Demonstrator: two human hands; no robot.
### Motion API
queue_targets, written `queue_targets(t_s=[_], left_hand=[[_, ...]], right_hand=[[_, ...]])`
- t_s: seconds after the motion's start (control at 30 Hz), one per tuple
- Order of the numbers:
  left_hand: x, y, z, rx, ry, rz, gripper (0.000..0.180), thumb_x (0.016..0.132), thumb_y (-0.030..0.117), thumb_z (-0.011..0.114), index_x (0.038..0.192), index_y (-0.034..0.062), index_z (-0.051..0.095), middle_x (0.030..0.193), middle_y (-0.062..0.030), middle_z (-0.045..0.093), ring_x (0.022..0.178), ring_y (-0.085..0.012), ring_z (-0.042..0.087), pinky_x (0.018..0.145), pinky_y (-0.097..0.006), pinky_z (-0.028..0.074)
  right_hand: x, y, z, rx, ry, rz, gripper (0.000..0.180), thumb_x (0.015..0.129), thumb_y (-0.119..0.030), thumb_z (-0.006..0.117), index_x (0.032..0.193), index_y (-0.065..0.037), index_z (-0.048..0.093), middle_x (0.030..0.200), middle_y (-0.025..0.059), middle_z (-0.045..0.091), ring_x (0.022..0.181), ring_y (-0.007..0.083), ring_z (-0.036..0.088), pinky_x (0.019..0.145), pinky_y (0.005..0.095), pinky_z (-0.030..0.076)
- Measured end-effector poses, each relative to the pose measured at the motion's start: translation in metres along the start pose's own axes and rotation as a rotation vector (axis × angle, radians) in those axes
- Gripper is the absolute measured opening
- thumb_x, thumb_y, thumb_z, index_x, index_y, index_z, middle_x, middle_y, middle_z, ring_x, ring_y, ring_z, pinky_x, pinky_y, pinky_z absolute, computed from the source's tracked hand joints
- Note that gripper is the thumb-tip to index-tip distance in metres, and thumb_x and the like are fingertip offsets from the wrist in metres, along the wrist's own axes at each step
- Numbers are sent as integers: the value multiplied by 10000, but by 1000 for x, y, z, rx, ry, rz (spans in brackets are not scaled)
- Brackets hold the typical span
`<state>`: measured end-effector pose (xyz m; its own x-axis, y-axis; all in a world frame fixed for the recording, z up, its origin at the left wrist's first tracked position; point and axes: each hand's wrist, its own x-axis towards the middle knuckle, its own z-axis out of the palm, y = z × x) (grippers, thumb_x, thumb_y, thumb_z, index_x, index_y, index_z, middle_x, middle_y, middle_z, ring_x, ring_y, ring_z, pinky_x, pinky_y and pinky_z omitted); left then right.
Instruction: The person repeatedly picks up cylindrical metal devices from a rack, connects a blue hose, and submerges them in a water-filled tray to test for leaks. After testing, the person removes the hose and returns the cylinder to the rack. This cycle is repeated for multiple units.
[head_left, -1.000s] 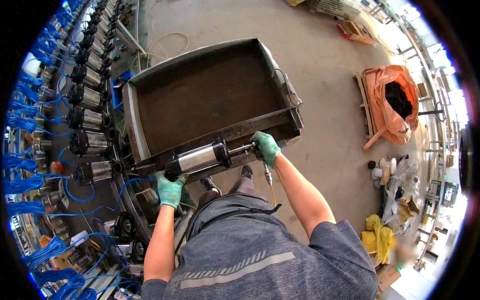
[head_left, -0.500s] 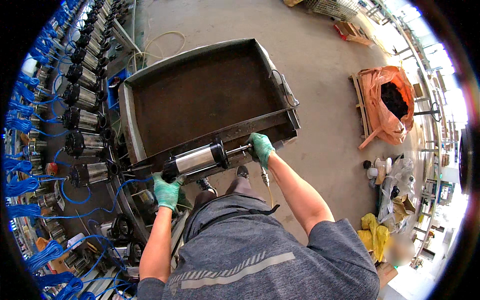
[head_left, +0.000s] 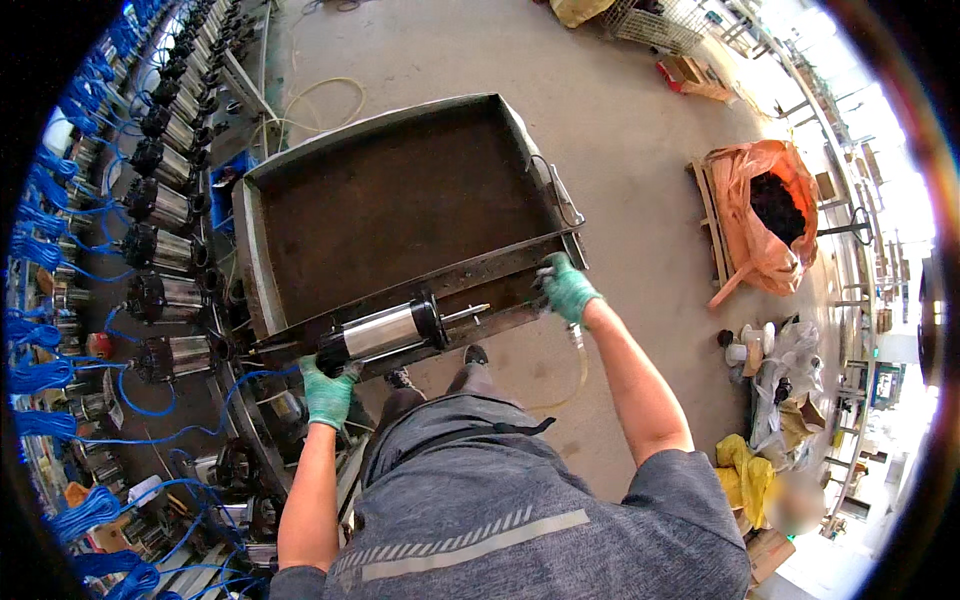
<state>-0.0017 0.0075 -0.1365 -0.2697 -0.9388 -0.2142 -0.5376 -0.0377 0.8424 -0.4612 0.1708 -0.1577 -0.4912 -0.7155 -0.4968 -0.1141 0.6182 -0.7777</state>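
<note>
A cylindrical pump motor [head_left: 380, 334] with a steel body, black end caps and a thin shaft lies along the near ledge of a dark metal trough [head_left: 400, 200]. My left hand [head_left: 327, 392], in a green glove, grips its black left end, from which a blue cable runs left. My right hand [head_left: 570, 290], also gloved and slightly blurred, is off to the right of the shaft tip. It is closed round a dark air tool, mostly hidden by the hand; a metal fitting and a pale hose [head_left: 583, 370] hang below it.
Rows of similar motors [head_left: 160, 200] with coiled blue cables [head_left: 45, 370] line the left side. At the right are an orange sack [head_left: 735, 215] on a wooden pallet, plastic wrapping [head_left: 800, 355] and yellow bags [head_left: 738, 470]. A blue bin [head_left: 222, 218] stands behind the trough's left edge.
My right hand has moved right, away from the shaft, carrying the tool and hose, so the shaft tip now shows bare. My left hand stays at the motor's left end.
</note>
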Motion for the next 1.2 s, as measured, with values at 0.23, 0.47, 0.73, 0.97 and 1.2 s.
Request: queue_targets(t_s=[0.23,0.47,0.73,0.97,1.2], left_hand=[[5,-33,3,-36,6,-12,757,734,231,953,1287,11,484,1175,-109,629,1053,-241,603,999,-373,484],[0,-6,-3,101,-23,-99,715,757,246,910,1301,5,514,1246,-177,631,1131,-299,627,1017,-401,489],[-4,4,-23,229,-36,-129,850,747,465,902,1330,-19,518,1260,-245,644,1131,-382,648,975,-428,511],[69,-111,-109,135,397,-179,302,1018,257,634,1219,39,574,940,-139,697,840,-298,681,781,-433,534],[101,-96,-133,-496,145,-534,241,1044,263,593,1198,84,549,862,-69,682,610,-158,617,498,-323,506]], right_hand=[[40,-22,-58,-906,221,278,353,1052,-230,379,1190,-33,638,1245,255,683,1159,449,654,961,527,539],[61,-32,-50,-894,291,143,374,974,-302,538,1240,-73,666,1233,257,682,1129,452,665,924,548,543],[19,-87,38,-450,335,-248,322,1008,-302,619,1246,-86,607,1174,212,700,1021,426,677,880,488,528],[-60,-170,200,-676,146,-738,224,934,-294,687,1012,-85,696,1024,164,684,990,399,627,863,503,504],[-54,-162,210,-758,268,-786,124,875,-198,678,880,-74,676,937,159,683,931,402,620,848,500,505]])
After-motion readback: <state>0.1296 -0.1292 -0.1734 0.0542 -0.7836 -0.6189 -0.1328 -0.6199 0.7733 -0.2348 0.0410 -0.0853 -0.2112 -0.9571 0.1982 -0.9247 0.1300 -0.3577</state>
